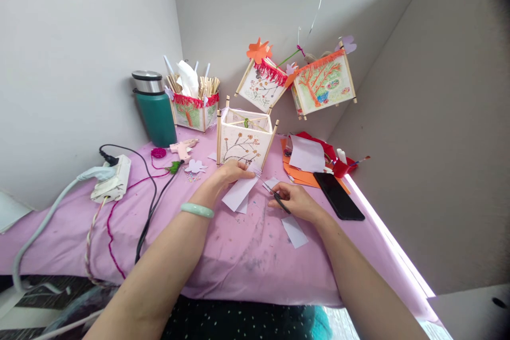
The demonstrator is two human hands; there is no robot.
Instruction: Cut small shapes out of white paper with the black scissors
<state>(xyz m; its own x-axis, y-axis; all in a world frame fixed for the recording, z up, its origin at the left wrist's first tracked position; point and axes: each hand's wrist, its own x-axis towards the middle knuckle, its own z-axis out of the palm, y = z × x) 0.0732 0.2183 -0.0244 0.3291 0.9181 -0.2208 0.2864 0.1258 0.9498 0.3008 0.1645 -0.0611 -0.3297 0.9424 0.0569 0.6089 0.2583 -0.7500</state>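
L hand (234,171) pinches the pale paper strip (239,194) w/ thumb and fingers, near its fringed end. R hand (295,202) is closed around the small scissors (282,204), approx. 3 o'clock from the strip; if blades touch it, I cannot tell. Decorated box (244,144) stands at 12 o'clock of strip, phone (338,196) at 3 o'clock of R hand.

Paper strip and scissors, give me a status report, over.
Left hand holding paper strip, far end fringed. Right hand gripping scissors, blades near fringe. Close by: loose paper piece near right hand, branch-decorated box beyond left.
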